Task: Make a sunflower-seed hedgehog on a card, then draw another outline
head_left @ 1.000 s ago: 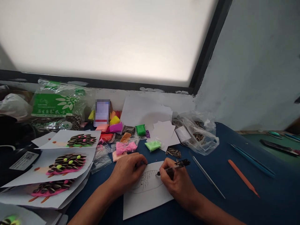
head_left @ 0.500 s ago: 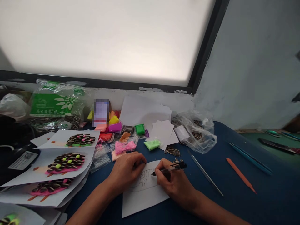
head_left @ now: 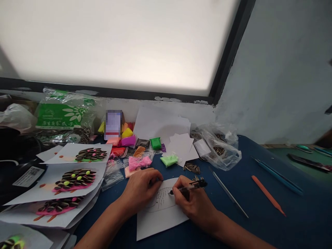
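Observation:
In the head view, my right hand (head_left: 195,201) is closed around a black pen (head_left: 190,187), with the tip on a sheet of white paper (head_left: 153,226). A pencil-thin outline with rows of short curved strokes and a dark dot is drawn there; my hands cover parts of it. My left hand (head_left: 142,188) rests on the sheet's upper left, its fingers loosely bent and thumb apart, their tips partly hidden. Beyond my hands lie striped sunflower seeds (head_left: 192,168), a light green clay packet (head_left: 169,159) and pink clay (head_left: 139,162).
Sheets with seed-and-clay hedgehog pictures (head_left: 75,180) are stacked at left. Behind them stands a green seed bag (head_left: 59,114). A clear bag of seeds (head_left: 218,148) is at the back. A silver tool (head_left: 229,193), blue tweezers (head_left: 278,177) and an orange tool (head_left: 268,195) lie at right.
The whole view has shifted slightly, so things appear a little farther right. My right hand keeps the pen at the drawing with a tiny movement; my left hand stays on the paper.

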